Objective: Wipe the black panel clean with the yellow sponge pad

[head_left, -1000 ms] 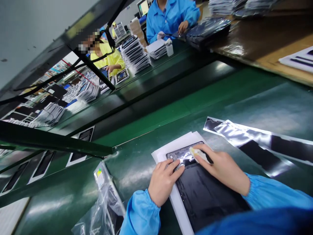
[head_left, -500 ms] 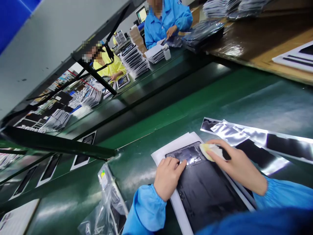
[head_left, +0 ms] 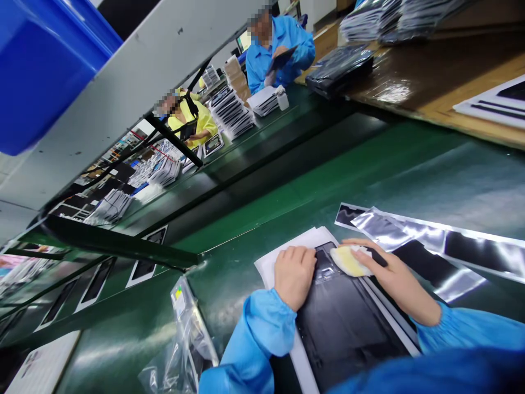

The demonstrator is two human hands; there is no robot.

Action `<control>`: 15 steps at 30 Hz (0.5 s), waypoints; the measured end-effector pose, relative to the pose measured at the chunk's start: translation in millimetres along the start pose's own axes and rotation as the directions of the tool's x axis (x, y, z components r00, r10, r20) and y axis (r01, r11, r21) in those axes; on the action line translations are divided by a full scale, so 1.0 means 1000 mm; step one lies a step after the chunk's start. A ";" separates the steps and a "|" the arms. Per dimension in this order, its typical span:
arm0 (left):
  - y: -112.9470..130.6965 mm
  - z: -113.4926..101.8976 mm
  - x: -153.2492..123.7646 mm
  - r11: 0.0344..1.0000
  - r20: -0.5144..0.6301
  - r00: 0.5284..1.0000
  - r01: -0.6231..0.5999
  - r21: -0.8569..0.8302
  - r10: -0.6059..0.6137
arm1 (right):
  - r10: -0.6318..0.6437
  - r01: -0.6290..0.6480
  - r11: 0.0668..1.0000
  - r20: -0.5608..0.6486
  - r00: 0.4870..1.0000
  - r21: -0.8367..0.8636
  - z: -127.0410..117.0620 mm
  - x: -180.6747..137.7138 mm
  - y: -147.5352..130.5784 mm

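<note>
Your left hand point(head_left: 294, 273) lies flat, fingers together and slightly curled, pressing on the far left corner of the black panel point(head_left: 348, 323). Your right hand point(head_left: 389, 273) is bent over a pale yellow cloth point(head_left: 348, 261), fingers holding it down against the panel's far edge, just beside your left fingertips; whether the thumb grips the cloth from beneath cannot be told, as the palm hides it. The panel rests on white sheets point(head_left: 273, 262), which show beyond your left hand and along the panel's left side. The panel's near end is cut off by your blue sleeves point(head_left: 262, 328) and the frame's lower edge. The recessed detail between your hands is too dark and small to make out.

To the right of your right hand, long glossy strips point(head_left: 430, 241) lie on the green bench point(head_left: 410, 169), partly overlapping; glare hides their surface. Near your left elbow sits a crumpled clear bag point(head_left: 184, 339), contents unclear. Well beyond your hands, a person in a blue coat point(head_left: 283, 46) holds up a dark panel, and another in yellow point(head_left: 192, 117) sits among stacked parts, half hidden by a black bracket point(head_left: 172, 139).
</note>
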State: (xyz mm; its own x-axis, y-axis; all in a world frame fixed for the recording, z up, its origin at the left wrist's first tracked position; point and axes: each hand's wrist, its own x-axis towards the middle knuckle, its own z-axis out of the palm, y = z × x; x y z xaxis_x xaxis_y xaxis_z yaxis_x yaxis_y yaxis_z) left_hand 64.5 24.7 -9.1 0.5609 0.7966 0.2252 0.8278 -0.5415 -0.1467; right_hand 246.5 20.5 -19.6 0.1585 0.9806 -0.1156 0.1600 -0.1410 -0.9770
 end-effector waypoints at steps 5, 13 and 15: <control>-0.017 0.010 0.011 0.991 0.083 0.988 0.132 -0.035 -0.129 | -0.004 0.006 1.000 0.052 0.999 -0.024 -0.001 0.000 -0.002; -0.028 0.010 0.014 0.988 0.148 0.982 0.129 -0.085 -0.116 | 0.027 -0.027 1.000 0.075 0.997 -0.004 0.000 0.002 -0.001; -0.031 0.009 0.014 0.985 0.140 0.982 0.141 -0.096 -0.127 | 0.041 -0.043 0.999 0.082 0.996 0.016 -0.001 0.002 -0.002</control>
State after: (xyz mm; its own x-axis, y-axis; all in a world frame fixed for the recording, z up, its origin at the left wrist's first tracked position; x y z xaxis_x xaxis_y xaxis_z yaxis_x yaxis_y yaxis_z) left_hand 46.7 55.1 -9.7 0.4468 0.8885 0.1046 0.8942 -0.4472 -0.0205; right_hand 247.9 22.9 -17.6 0.0842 0.9818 -0.1702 0.1373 -0.1806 -0.9739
